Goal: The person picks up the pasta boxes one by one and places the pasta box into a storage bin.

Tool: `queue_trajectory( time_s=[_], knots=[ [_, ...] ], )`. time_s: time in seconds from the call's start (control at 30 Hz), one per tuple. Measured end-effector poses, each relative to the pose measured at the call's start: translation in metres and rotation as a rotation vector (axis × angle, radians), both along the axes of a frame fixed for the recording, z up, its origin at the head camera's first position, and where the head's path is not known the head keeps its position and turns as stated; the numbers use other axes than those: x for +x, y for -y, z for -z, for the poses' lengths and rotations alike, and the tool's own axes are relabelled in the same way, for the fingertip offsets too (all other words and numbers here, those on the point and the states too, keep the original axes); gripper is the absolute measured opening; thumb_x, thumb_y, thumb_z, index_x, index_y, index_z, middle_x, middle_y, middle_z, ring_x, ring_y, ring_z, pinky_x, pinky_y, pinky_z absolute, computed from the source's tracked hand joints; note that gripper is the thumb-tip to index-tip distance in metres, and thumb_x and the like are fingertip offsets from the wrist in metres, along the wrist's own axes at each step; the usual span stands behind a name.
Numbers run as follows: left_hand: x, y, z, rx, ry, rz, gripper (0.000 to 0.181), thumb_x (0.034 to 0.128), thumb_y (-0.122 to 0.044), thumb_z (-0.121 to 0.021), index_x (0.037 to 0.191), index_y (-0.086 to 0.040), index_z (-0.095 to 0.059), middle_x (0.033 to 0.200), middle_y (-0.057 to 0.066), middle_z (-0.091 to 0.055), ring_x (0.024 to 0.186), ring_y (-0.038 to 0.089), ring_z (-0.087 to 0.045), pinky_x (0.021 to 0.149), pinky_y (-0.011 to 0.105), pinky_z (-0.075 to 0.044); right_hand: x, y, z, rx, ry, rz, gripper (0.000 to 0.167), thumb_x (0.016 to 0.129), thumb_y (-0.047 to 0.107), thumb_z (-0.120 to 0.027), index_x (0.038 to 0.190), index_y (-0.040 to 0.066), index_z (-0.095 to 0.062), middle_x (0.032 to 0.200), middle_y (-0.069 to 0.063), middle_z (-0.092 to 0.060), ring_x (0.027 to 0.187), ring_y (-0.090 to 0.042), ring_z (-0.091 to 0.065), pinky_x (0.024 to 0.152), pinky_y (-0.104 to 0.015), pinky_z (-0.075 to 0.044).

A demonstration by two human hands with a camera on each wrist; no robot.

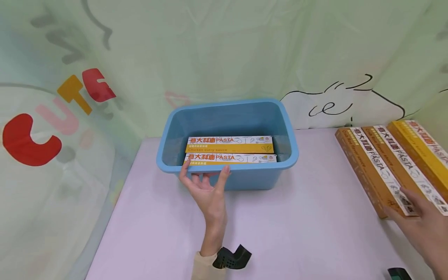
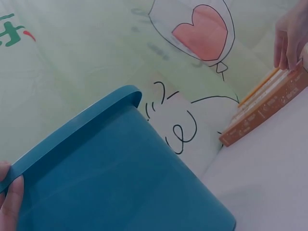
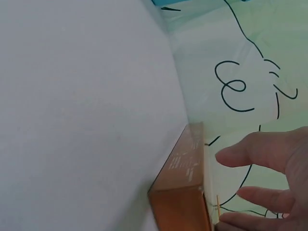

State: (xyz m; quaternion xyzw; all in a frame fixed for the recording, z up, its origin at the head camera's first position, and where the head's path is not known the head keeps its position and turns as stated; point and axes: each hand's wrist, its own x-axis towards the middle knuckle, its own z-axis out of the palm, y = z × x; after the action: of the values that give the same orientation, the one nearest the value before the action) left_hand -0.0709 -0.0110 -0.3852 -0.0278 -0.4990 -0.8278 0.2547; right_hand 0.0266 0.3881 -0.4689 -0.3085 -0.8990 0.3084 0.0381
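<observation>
A blue bin (image 1: 245, 179) holds two yellow and white pasta boxes (image 1: 229, 147) lying one in front of the other. My left hand (image 1: 208, 194) grips the bin's front rim, the thumb and a finger over the edge and other fingers under it; the left wrist view shows its fingertips (image 2: 12, 202) at the rim. At the right, my right hand (image 1: 420, 225) is at the near end of a brown pasta box (image 1: 371, 171), thumb and fingers spread. In the right wrist view, the right hand (image 3: 269, 178) is beside the brown box (image 3: 180, 178); whether it touches is unclear.
Beside the leftmost brown box lie another brown box (image 1: 402, 159) and a yellow box (image 1: 420, 151), side by side on the pale table (image 1: 308, 217). A printed curtain (image 1: 227, 46) hangs behind the table and along its left side.
</observation>
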Motion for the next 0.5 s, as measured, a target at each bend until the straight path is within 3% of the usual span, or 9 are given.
queue_trajectory(
  time_s=[0.13,0.27,0.5],
  knots=[
    [0.000,0.000,0.000,-0.004,0.001,-0.002,0.089,0.0843,0.009,-0.079,0.150,-0.013,-0.024,0.145,0.017,-0.048,0.103,0.027,-0.056,0.087,0.035,-0.063,-0.006,0.011,-0.018,-0.028,0.044,0.016,0.079,0.101,0.011,-0.064,0.160,-0.009,-0.016,0.161,-0.040,-0.016,0.143,-0.061,-0.020,0.110,-0.076,-0.034],
    [0.001,-0.001,0.001,-0.001,0.002,-0.003,0.088,0.0847,0.009,-0.079,0.150,-0.013,-0.024,0.145,0.017,-0.047,0.102,0.027,-0.056,0.087,0.037,-0.063,-0.007,0.012,-0.028,-0.077,0.113,0.022,0.083,0.105,0.023,-0.063,0.160,-0.009,-0.010,0.161,-0.041,-0.015,0.135,-0.060,-0.024,0.106,-0.074,-0.041],
    [0.001,0.000,0.001,0.015,-0.003,0.005,0.089,0.0852,0.010,-0.078,0.151,-0.013,-0.024,0.147,0.019,-0.045,0.100,0.025,-0.055,0.087,0.042,-0.063,-0.006,0.007,-0.030,-0.227,0.042,0.020,0.084,0.108,0.027,-0.058,0.161,-0.009,-0.003,0.163,-0.039,-0.008,0.147,-0.060,-0.017,0.118,-0.069,-0.026]
  ],
)
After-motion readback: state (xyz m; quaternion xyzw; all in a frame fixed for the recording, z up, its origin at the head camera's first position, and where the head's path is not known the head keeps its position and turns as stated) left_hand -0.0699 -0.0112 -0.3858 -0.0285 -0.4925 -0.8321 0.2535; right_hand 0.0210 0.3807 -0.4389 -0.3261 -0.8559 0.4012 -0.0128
